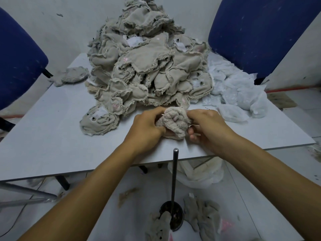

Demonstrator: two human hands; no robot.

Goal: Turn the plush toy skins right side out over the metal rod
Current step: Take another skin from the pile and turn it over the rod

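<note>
Table: I see a pale grey flat-topped table [52, 136], my landmark.
Left chair: a blue upholstered chair [19, 60] stands beside its left edge.
Right chair: a second blue upholstered chair [257, 35] stands behind its far right corner.
Bags: crumpled clear plastic bags [239, 91] lie on its right side.
Sack: a white plastic sack [199, 174] sits under its near edge.
</note>
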